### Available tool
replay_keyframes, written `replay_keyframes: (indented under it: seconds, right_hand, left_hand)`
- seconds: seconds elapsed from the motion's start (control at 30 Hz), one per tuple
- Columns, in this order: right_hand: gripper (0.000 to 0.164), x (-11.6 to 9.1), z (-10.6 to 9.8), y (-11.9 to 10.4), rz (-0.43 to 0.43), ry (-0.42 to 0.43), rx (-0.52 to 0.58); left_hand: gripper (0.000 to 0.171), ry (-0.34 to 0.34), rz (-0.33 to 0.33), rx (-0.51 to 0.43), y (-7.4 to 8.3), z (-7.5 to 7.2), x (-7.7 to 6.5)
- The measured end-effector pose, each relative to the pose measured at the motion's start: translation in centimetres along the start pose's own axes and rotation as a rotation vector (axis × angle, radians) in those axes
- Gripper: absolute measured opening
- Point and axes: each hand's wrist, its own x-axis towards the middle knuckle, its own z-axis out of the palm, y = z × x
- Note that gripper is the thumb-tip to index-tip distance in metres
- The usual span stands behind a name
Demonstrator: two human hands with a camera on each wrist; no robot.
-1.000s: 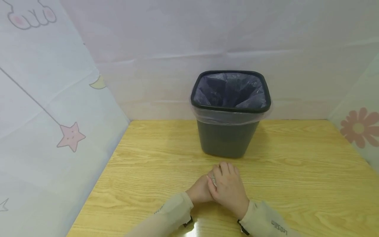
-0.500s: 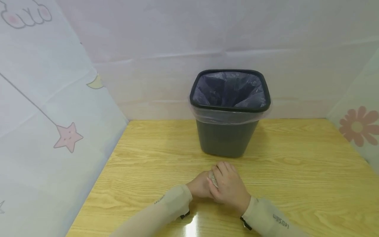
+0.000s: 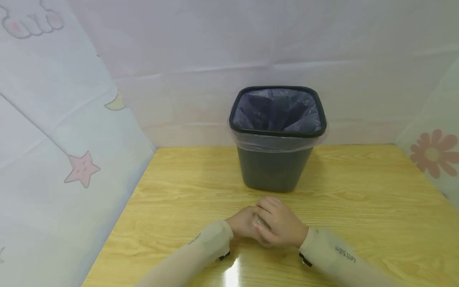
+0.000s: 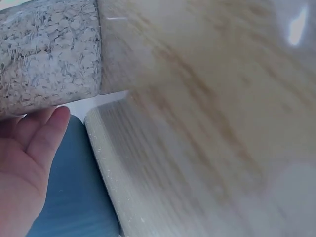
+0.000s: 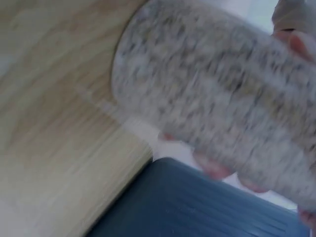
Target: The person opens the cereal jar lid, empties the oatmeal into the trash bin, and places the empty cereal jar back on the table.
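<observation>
Between both hands is a clear cylindrical container (image 4: pixel 49 54) packed with pale, brown-flecked flakes that look like oats. In the head view only a small speckled part of it shows. My left hand (image 3: pixel 244 221) holds it from the left, and its fingertips touch the side in the left wrist view. My right hand (image 3: pixel 283 223) grips it from the right, thumb lying across the near side. The container (image 5: pixel 207 94) slants across the right wrist view, slightly blurred, with fingertips showing along its lower edge. Fingers of both hands overlap, and much of the grip is hidden.
A dark grey bin (image 3: pixel 274 169) lined with a translucent bag stands just beyond the hands. The wood-grain table (image 3: pixel 186 183) spreads to both sides. Behind it hangs a pale cloth wall (image 3: pixel 179 91), with printed side walls to left and right.
My right hand has turned, its wrist swinging right and slightly up, and its thumb lies flatter. The speckled container part has shifted slightly with it. My left hand is nearly still.
</observation>
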Motion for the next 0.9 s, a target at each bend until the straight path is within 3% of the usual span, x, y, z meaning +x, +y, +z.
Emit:
replay_keyframes:
  seconds: [0.1, 0.23, 0.37, 0.53, 0.73, 0.9]
  right_hand:
    - [0.049, 0.1, -0.1, 0.5, -0.059, -0.032, 0.034]
    - [0.045, 0.4, -0.1, 0.4, -0.057, -0.086, -0.01]
    - [0.034, 0.5, -0.3, -0.8, 0.06, -0.127, -0.13]
    - [0.03, 1.0, -0.3, -3.0, 0.273, -0.079, -0.304]
    - [0.032, 1.7, 0.7, -4.4, 0.434, -0.013, -0.508]
    - [0.034, 1.6, 1.1, -4.3, 0.45, 0.017, -0.499]
  left_hand:
    - [0.055, 0.008, -0.006, -0.092, -0.2, 0.1, -0.2]
    - [0.059, 0.001, 0.012, -0.167, -0.6, 0.1, -0.5]
    - [0.06, -0.011, 0.095, -0.062, -0.8, 0.2, -0.4]
    - [0.063, 0.042, 0.176, 0.12, -0.7, 0.6, -0.2]
    - [0.067, 0.091, 0.197, 0.164, -0.3, 0.7, -0.4]
    - [0.066, 0.055, 0.228, 0.155, -0.4, 0.4, -0.4]
